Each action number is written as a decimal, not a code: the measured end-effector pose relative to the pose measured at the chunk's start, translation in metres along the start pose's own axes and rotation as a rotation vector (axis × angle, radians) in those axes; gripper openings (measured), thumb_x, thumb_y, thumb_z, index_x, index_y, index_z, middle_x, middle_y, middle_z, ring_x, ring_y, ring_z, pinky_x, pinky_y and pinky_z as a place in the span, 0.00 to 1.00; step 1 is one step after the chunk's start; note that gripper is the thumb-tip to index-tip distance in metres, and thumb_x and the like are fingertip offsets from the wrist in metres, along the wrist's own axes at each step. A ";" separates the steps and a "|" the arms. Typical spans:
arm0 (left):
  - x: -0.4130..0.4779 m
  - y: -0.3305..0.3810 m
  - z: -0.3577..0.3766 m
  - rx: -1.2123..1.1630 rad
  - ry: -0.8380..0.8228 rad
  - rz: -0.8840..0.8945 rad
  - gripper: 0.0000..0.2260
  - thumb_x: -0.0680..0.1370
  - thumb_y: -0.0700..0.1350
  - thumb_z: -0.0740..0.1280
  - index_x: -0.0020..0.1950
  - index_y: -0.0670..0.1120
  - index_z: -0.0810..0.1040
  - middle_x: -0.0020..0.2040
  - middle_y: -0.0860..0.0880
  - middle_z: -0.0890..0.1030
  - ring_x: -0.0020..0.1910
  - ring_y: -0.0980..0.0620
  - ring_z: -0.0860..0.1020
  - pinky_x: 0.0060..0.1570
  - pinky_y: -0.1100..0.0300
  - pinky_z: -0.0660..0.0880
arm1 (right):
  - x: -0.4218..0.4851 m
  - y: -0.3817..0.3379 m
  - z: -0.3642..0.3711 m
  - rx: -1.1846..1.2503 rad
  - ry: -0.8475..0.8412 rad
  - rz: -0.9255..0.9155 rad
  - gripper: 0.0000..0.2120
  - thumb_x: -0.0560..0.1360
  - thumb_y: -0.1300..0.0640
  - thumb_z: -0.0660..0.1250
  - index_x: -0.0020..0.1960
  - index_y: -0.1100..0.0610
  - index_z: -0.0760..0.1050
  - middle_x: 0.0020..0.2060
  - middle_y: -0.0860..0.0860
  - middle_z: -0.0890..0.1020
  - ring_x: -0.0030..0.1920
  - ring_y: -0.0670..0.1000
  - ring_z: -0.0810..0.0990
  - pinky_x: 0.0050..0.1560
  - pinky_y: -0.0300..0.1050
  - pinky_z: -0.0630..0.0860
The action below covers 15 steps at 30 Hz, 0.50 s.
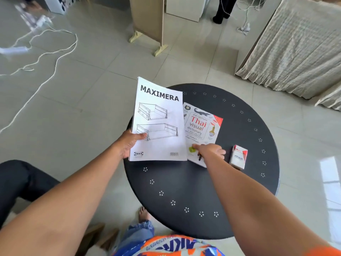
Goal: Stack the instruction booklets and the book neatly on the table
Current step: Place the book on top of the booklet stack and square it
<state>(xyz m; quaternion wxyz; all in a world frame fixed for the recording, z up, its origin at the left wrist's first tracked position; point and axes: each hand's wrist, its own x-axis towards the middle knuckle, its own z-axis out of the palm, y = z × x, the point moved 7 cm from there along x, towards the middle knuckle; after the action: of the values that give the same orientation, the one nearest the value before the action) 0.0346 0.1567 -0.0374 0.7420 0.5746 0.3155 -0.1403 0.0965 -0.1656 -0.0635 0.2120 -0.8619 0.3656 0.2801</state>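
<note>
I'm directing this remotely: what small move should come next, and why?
Probably lay the MAXIMERA booklet, gripped in the left hand, flat on the round table, then slide the Thai dictionary under the right hand on top. They lie side by side, unstacked.

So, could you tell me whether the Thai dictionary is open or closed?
Closed: the Thai dictionary lies flat on the table, full front cover up, right hand on its near edge.

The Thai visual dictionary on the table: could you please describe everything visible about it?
The Thai visual dictionary is a thin white paperback with red title lettering, a crocodile picture and a red corner. It lies flat, closed and cover-up on the round black table, slightly turned. The right hand presses on its near edge, and the MAXIMERA booklet overlaps its left side.
</note>
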 end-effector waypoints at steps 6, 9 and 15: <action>-0.001 -0.005 -0.018 -0.029 0.021 -0.004 0.19 0.75 0.34 0.68 0.66 0.40 0.75 0.59 0.39 0.81 0.53 0.40 0.80 0.56 0.42 0.76 | 0.008 -0.005 0.005 0.012 -0.026 0.070 0.46 0.59 0.35 0.78 0.66 0.61 0.69 0.55 0.54 0.71 0.58 0.55 0.68 0.48 0.51 0.67; -0.003 -0.006 -0.024 -0.029 0.042 -0.007 0.19 0.75 0.33 0.68 0.66 0.40 0.75 0.58 0.39 0.81 0.51 0.41 0.81 0.53 0.45 0.78 | 0.012 -0.003 0.011 0.206 -0.016 0.076 0.46 0.58 0.44 0.83 0.64 0.62 0.63 0.58 0.58 0.73 0.58 0.59 0.75 0.49 0.55 0.73; -0.007 -0.001 -0.029 -0.024 0.064 -0.006 0.16 0.75 0.33 0.67 0.63 0.42 0.76 0.51 0.42 0.83 0.45 0.43 0.81 0.50 0.47 0.78 | 0.015 -0.003 0.011 0.533 -0.146 0.013 0.33 0.63 0.56 0.82 0.60 0.64 0.68 0.43 0.57 0.85 0.33 0.53 0.80 0.31 0.45 0.76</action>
<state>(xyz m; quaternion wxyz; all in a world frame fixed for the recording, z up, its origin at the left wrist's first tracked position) 0.0192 0.1829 -0.0382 0.7380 0.5688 0.3425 -0.1203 0.1033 -0.1650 -0.0811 0.4554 -0.7509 0.4156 0.2366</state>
